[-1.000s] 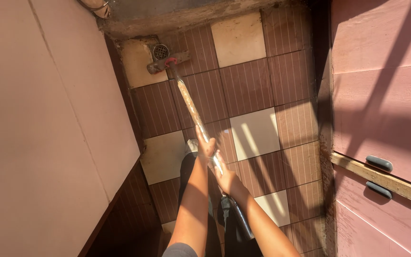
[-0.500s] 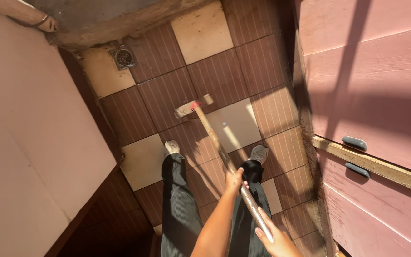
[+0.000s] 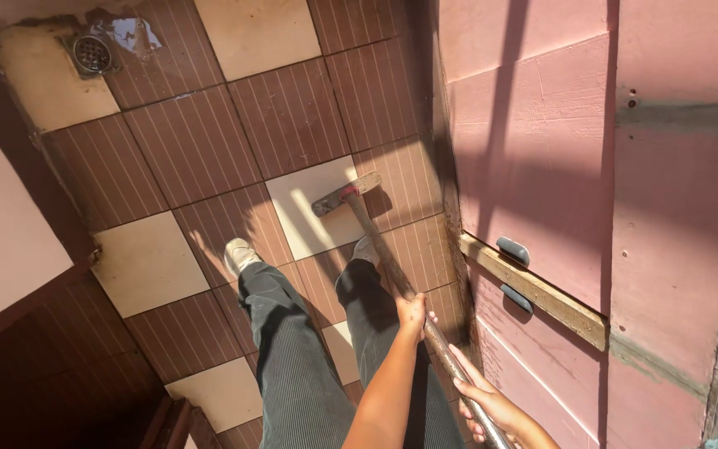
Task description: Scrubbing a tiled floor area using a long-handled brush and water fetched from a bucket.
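I hold a long-handled floor brush with both hands. Its head (image 3: 346, 193) rests on a cream tile just ahead of my feet, near the pink wall. The wooden handle (image 3: 380, 249) slants down to the lower right. My left hand (image 3: 413, 314) grips the handle at mid-length. Lower on the shaft, my right hand (image 3: 484, 407) is wrapped around it. My legs in dark grey trousers (image 3: 292, 357) and light shoes (image 3: 240, 254) stand on the brown and cream tiled floor (image 3: 201, 150).
A round metal floor drain (image 3: 91, 51) with a wet patch sits in the far left corner. A pink wall (image 3: 575, 166) with a wooden ledge (image 3: 542, 291) and two grey handles (image 3: 513, 249) closes the right side. A pale wall (image 3: 2, 241) stands left.
The brush head has come back from beside the drain toward my feet and to the right. My hands have drawn back down the frame with the handle.
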